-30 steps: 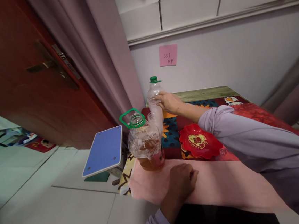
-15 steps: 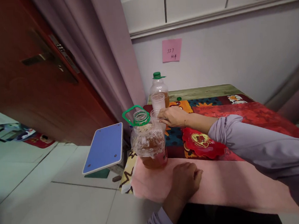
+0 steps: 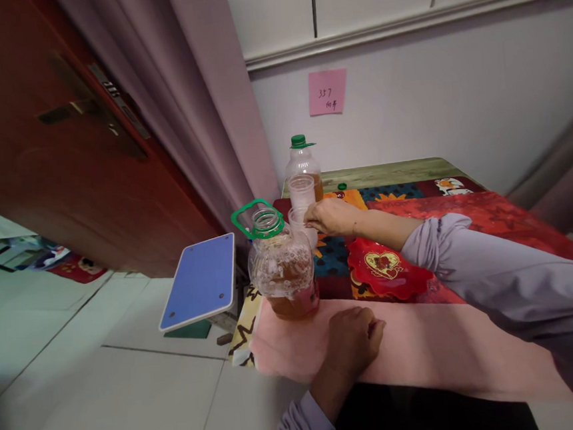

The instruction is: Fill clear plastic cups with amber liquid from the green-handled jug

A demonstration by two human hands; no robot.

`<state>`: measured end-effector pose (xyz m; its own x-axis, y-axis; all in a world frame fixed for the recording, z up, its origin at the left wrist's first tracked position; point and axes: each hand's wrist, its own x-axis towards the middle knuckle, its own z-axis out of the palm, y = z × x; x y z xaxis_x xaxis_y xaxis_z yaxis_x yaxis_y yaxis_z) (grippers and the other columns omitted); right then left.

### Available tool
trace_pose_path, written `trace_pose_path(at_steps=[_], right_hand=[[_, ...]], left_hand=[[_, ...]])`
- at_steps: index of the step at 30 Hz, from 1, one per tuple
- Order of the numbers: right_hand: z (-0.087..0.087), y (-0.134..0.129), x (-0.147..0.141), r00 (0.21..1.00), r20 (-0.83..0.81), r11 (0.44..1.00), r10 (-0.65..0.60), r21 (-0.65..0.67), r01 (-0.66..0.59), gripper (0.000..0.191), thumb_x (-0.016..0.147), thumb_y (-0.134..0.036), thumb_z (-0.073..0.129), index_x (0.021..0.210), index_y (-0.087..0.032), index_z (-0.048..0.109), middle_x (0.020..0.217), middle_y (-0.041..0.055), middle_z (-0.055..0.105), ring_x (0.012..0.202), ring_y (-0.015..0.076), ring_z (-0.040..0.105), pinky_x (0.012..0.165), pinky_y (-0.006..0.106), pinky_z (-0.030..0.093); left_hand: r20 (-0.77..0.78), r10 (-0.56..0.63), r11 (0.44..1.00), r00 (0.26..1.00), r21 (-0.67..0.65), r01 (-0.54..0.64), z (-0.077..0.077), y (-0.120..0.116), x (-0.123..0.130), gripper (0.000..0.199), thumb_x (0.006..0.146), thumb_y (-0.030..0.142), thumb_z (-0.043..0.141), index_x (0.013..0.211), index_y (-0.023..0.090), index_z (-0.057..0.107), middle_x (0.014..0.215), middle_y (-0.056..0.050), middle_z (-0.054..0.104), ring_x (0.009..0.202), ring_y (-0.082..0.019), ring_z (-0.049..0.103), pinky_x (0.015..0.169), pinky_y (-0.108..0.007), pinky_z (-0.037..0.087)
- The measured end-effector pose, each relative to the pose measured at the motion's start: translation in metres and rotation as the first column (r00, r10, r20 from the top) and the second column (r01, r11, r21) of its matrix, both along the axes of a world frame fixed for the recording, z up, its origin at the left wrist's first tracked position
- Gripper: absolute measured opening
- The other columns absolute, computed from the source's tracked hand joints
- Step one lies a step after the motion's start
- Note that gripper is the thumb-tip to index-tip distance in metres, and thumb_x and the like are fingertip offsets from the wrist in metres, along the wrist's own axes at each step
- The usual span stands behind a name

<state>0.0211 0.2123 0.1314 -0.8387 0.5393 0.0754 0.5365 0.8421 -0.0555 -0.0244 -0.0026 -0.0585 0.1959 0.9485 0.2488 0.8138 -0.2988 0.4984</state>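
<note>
Left hand [image 3: 352, 343] is nearest me, forearm angled up from the bottom, fingers curled in a loose clench with nothing visible in it, on the pink cloth [image 3: 428, 343]. Cloth's near edge is just below my wrist; it runs flat to the right. Open jug [image 3: 284, 275] is ahead-left, close to the table's left edge, green handle ring [image 3: 254, 219] leaning left. Red dish [image 3: 384, 273] sits right of it, patterned cover [image 3: 331, 264] showing between. Right forearm comes in from the right, crossing above the dish's far side; right hand [image 3: 331, 216] is palm down, fingertips pinching the front cup [image 3: 297, 219] by its rim, behind the jug. Tight there: rear cup [image 3: 302, 190], then capped bottle [image 3: 305, 163]. Green cap [image 3: 342, 186] and wall [image 3: 397, 105] beyond.
</note>
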Motion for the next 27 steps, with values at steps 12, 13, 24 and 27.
trace_pose_path(at_steps=[12, 13, 24, 27], right_hand=[[-0.005, -0.001, 0.001, 0.986, -0.162, 0.999, -0.036, 0.001, 0.036, 0.016, 0.103, -0.023, 0.070, 0.107, -0.021, 0.085, 0.112, 0.0095, 0.086, 0.100, 0.0237, 0.076, 0.083, 0.030, 0.049], [-0.005, 0.000, 0.001, 0.980, -0.197, 0.999, -0.033, -0.014, 0.031, 0.013, 0.102, -0.023, 0.072, 0.105, -0.021, 0.085, 0.111, 0.0091, 0.086, 0.101, 0.0234, 0.076, 0.084, 0.030, 0.049], [-0.021, -0.050, 0.104, 0.737, -0.669, 0.986, -0.099, 0.036, 0.165, 0.014, 0.103, -0.027, 0.063, 0.102, -0.023, 0.077, 0.101, 0.0066, 0.080, 0.092, 0.0227, 0.072, 0.085, 0.031, 0.051], [-0.074, -0.062, 0.148, 0.760, -0.593, 0.959, -0.266, -0.083, 0.271, 0.012, 0.101, -0.024, 0.064, 0.098, -0.023, 0.075, 0.098, 0.0061, 0.080, 0.085, 0.0218, 0.073, 0.078, 0.031, 0.051]], left_hand=[[-0.011, 0.026, 0.999, 1.000, -0.045, -0.027, 0.001, 0.001, 0.000, 0.021, 0.095, 0.026, 0.077, 0.078, 0.023, 0.066, 0.076, 0.000, 0.075, 0.071, -0.017, 0.068, 0.066, -0.032, 0.039], [-0.014, 0.028, 0.999, 1.000, -0.046, -0.029, 0.002, 0.000, 0.000, 0.021, 0.095, 0.026, 0.077, 0.077, 0.023, 0.066, 0.076, 0.000, 0.075, 0.071, -0.017, 0.068, 0.066, -0.032, 0.038], [0.018, 0.026, 1.000, 0.999, -0.013, -0.026, 0.006, 0.004, -0.003, 0.023, 0.096, 0.023, 0.074, 0.075, 0.023, 0.064, 0.073, 0.000, 0.073, 0.069, -0.016, 0.065, 0.067, -0.031, 0.041], [0.027, 0.020, 1.000, 0.999, -0.001, -0.020, 0.006, 0.007, -0.003, 0.024, 0.098, 0.025, 0.071, 0.075, 0.023, 0.064, 0.074, -0.001, 0.073, 0.070, -0.017, 0.067, 0.068, -0.030, 0.042]])
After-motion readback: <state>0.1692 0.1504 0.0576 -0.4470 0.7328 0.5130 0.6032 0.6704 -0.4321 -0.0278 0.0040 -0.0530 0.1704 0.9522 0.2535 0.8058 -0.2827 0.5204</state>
